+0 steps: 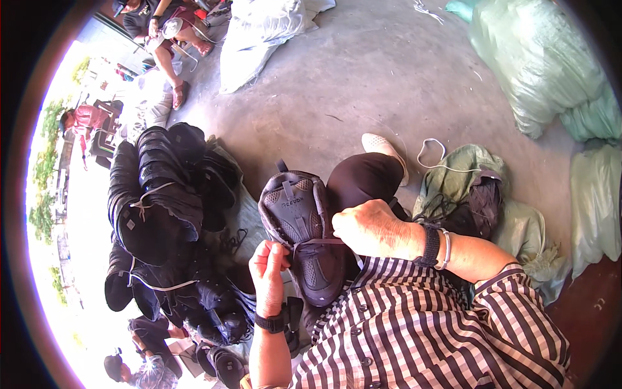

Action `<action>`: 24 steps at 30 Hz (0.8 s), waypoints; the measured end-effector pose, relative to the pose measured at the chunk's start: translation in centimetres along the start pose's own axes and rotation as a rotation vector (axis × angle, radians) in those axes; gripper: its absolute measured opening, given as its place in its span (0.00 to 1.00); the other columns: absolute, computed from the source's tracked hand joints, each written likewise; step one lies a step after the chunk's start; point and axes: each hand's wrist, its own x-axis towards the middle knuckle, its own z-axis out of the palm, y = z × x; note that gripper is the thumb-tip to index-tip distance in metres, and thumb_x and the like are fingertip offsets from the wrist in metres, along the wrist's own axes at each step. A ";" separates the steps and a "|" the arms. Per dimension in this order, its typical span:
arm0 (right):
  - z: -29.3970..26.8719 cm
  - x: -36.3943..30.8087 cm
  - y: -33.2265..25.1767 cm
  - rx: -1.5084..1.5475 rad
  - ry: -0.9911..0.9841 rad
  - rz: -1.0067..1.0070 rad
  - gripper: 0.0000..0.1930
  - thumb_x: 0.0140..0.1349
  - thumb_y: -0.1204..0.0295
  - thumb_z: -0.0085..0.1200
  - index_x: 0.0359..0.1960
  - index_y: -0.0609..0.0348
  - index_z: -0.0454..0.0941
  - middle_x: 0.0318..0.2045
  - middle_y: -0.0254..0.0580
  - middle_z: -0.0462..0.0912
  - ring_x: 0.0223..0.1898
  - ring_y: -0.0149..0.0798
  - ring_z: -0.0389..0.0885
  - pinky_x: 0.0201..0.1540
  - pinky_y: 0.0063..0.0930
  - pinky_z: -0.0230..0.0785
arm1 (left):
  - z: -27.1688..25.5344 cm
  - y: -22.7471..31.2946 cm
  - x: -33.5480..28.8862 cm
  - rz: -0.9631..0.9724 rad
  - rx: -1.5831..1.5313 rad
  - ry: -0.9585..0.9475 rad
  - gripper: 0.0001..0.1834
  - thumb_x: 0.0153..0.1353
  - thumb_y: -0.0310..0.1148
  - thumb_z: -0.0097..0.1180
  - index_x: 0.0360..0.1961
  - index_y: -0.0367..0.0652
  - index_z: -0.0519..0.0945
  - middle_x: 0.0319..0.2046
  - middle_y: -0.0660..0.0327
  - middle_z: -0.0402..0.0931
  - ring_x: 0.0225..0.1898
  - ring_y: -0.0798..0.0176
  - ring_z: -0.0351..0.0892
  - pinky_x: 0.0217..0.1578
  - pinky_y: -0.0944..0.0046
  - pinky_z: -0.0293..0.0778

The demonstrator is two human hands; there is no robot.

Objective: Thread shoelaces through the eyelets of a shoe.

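A dark grey shoe (315, 272) rests on my lap, its padded tongue (293, 202) pointing away from me and its toe towards me. A dark shoelace (321, 242) crosses over it, stretched between my hands. At the shoe's left edge, my left hand (267, 269) is closed, thumb and fingertips pinching the lace. My right hand (372, 228) is a closed fist on the right side, where the other part of the lace enters it. The lace ends inside the fingers are hidden.
Bundles of dark shoe uppers (152, 188) tied with white cord are piled at my left. A green sack (463, 172) with dark pieces lies at right. Large pale sacks (528, 61) stand far right, and a white sack (262, 39) at the back. Other people sit at far left.
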 end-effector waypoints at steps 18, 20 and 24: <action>0.2 0.7 -0.2 -0.022 0.065 -0.138 0.08 0.55 0.68 0.55 0.24 0.56 0.72 0.21 0.38 0.75 0.23 0.41 0.80 0.22 0.30 0.72 | 0.1 0.9 0.2 -0.019 0.127 -0.010 0.11 0.65 0.33 0.51 0.26 0.40 0.74 0.19 0.69 0.70 0.23 0.76 0.65 0.26 0.72 0.62; -0.2 0.9 0.0 -0.034 0.113 -0.146 0.07 0.54 0.68 0.55 0.24 0.55 0.72 0.20 0.35 0.74 0.22 0.39 0.79 0.23 0.31 0.72 | -0.1 1.7 0.5 0.153 0.500 -0.015 0.08 0.61 0.28 0.53 0.25 0.38 0.74 0.19 0.65 0.70 0.22 0.72 0.66 0.25 0.69 0.64; -1.8 1.4 -0.6 -0.340 0.148 -0.384 0.05 0.49 0.68 0.51 0.20 0.54 0.73 0.30 0.39 0.72 0.40 0.40 0.74 0.36 0.31 0.68 | -1.3 4.5 1.2 0.674 1.190 -0.031 0.08 0.45 0.27 0.65 0.26 0.44 0.78 0.26 0.60 0.73 0.31 0.54 0.73 0.33 0.59 0.71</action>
